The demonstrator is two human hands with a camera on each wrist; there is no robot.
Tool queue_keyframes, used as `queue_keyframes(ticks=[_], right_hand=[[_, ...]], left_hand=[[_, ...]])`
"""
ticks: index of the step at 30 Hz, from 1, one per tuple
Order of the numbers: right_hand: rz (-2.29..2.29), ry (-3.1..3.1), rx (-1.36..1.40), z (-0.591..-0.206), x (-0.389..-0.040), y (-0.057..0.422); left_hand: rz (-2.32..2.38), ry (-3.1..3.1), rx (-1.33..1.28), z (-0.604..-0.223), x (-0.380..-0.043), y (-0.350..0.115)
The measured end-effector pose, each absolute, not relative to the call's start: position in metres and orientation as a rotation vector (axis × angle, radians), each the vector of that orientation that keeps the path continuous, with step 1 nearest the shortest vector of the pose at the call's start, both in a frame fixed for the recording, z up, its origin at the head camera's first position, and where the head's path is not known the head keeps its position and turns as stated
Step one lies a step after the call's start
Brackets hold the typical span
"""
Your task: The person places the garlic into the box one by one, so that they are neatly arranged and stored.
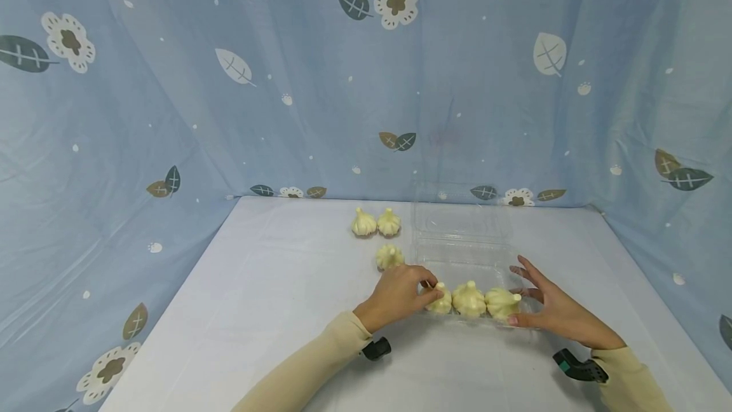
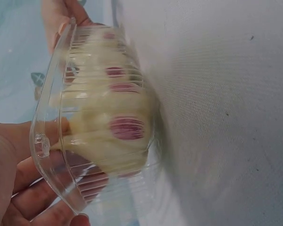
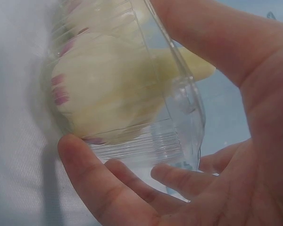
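The right hand [image 3: 245,181], grip wide, flanks a flimsy-looking clamshell [image 3: 146,148]; the left hand [image 1: 397,296] pinches a firm-looking garlic bulb [image 1: 443,303], best held by its neck.

Garlic bulbs [image 1: 469,301] in box [image 1: 464,270] — near side, other bulbs [image 1: 389,225] to left

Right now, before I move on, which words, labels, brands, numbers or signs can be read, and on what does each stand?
None can be read.
The transparent plastic hinged box and pale garlic bulbs show no legible lettering.
The blue fabric backdrop shows printed flowers, leaves and paw prints, no words.
The black wrist-worn pieces are too small to judge.
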State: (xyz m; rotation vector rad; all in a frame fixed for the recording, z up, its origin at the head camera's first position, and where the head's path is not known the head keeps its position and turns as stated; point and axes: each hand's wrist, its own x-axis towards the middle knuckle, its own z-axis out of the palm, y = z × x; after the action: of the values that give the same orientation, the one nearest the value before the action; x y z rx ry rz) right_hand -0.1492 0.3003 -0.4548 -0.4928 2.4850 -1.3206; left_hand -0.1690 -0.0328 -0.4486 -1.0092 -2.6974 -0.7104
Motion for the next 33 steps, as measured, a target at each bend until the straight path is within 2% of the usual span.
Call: queue_keyframes(ticks=[22,33], right_hand=[[-1.323,2.479,-0.489,-0.456,-0.149,0.302],[-1.346,2.457,-0.498,-0.457,-0.149,0.303]], left_hand=[[-0.699,-2.63,-0.944,-0.435,-0.176,-0.044],[-1.07,-2.469,-0.745,-0.416,-0.194,-0.085]])
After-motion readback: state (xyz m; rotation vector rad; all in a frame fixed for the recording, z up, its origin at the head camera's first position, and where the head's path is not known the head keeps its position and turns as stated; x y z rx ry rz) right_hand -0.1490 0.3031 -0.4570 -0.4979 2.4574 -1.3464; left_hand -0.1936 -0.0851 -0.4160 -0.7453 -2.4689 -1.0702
